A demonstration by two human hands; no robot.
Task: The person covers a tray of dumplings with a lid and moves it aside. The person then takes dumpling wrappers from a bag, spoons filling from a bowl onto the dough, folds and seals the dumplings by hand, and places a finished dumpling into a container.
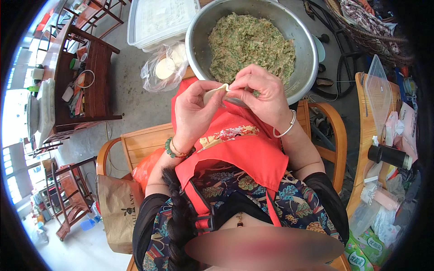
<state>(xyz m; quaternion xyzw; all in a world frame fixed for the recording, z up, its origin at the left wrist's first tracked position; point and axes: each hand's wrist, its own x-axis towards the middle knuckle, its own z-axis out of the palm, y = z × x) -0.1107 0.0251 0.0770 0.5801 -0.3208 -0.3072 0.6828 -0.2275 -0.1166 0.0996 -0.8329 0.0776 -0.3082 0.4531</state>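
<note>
Between both hands, above the red apron, is a folded dough wrapper [217, 91]. My left hand [196, 108] pinches its left part between thumb and fingers. At its right end, the thumb and fingers of my right hand [261, 93] press the edge; a metal tool seems to lie under this hand, mostly hidden. A large steel bowl [195, 64] with green-flecked minced filling [251, 47] stands just beyond the hands. Left of the bowl, round dough wrappers [165, 68] lie in a clear plastic bag [149, 78].
Stacked clear plastic trays [162, 22] stand at the upper left, beside the bowl. A wooden bench [145, 139] is around the person, with a brown paper bag [117, 216] on it. At right, a wooden surface [364, 135] holds a black flask [390, 156] and plastic packs.
</note>
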